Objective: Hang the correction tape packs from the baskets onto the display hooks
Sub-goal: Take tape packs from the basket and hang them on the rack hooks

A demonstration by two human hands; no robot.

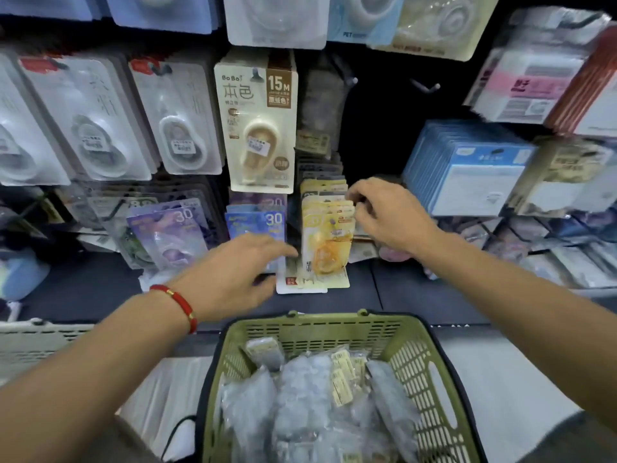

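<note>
hanging step: right hand (387, 215) fingers pinch the yellow correction tape packs (328, 235) at their hook; left hand (247, 265), fingers loose, steadies below. next, seat the hole.

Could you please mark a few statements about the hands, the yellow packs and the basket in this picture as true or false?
1. The right hand grips the top of the yellow packs hanging on the display. True.
2. The green basket is empty. False: it holds grey bagged bundles with yellow labels.
3. The left hand wears a red bracelet at the wrist. True.
4. The left hand holds a purple pack. False: its fingers are stretched out toward the bottom of the yellow packs and grip nothing.
5. The beige 15M pack hangs below the yellow packs. False: it hangs above them, to the left.
</note>
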